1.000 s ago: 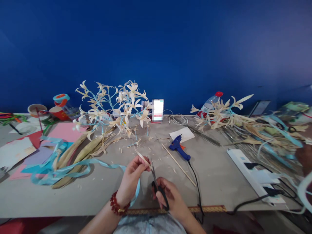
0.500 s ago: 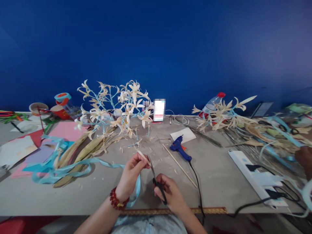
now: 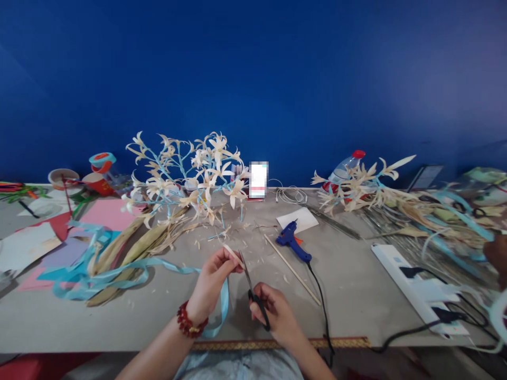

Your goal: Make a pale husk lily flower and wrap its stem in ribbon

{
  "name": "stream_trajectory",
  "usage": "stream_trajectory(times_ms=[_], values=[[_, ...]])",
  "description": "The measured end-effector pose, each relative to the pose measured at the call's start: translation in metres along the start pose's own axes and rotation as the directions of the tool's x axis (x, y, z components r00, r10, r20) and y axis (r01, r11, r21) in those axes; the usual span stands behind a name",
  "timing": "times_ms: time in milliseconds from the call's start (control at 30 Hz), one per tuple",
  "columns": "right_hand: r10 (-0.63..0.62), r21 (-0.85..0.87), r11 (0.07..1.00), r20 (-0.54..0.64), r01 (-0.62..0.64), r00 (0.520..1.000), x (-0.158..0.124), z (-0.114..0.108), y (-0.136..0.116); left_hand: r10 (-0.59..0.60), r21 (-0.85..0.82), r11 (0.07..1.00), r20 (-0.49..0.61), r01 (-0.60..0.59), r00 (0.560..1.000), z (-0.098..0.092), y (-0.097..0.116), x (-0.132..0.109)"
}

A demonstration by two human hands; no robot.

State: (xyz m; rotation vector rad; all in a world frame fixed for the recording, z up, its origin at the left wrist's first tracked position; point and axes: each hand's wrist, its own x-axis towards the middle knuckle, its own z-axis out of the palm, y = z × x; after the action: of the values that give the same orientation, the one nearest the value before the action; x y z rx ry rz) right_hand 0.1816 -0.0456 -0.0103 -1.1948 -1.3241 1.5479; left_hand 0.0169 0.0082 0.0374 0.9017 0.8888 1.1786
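Observation:
Between thumb and fingers, my left hand (image 3: 214,277) pinches a narrow cream strip (image 3: 233,254) that looks like dried husk. My right hand (image 3: 273,311) is closed around the black handles of the scissors (image 3: 255,302). The scissor blades point up and away, right beside the strip at my left fingertips; whether they touch it I cannot tell. A light blue ribbon (image 3: 225,301) hangs down beside my left wrist and runs off to the left. Small pale scraps lie around my hands. Further back stand the cream flowers on blue stems (image 3: 208,179).
Right of my hands lie a blue glue gun (image 3: 292,240) with a black cord and a thin wooden stick (image 3: 293,269). A white power strip (image 3: 396,274) sits further right, near another person's hand (image 3: 497,256). Dried husks (image 3: 148,245) and coloured paper (image 3: 106,212) lie left. A phone (image 3: 259,179) stands behind.
Both hands stay almost where they were, with the strip and scissors held as before. My left forearm shifts slightly left. The other person's hand at the right edge moves slightly.

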Motion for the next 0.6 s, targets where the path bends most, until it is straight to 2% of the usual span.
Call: stream_trajectory(times_ms=[233,400,600], values=[[0.03,-0.032,0.999,-0.006,-0.031,1.0,0.001,-0.001,0.001,0.003,0.044,0.999,0.017,-0.004,1.0,-0.001,0.002,0.0],[0.03,-0.029,0.999,-0.019,-0.031,0.999,0.001,-0.003,-0.002,0.006,0.105,0.994,0.073,-0.013,0.997,-0.003,0.007,0.001],[0.068,-0.019,0.998,0.025,-0.068,0.997,-0.003,-0.01,-0.013,-0.035,0.133,0.991,0.135,0.017,0.99,-0.003,0.013,0.001]])
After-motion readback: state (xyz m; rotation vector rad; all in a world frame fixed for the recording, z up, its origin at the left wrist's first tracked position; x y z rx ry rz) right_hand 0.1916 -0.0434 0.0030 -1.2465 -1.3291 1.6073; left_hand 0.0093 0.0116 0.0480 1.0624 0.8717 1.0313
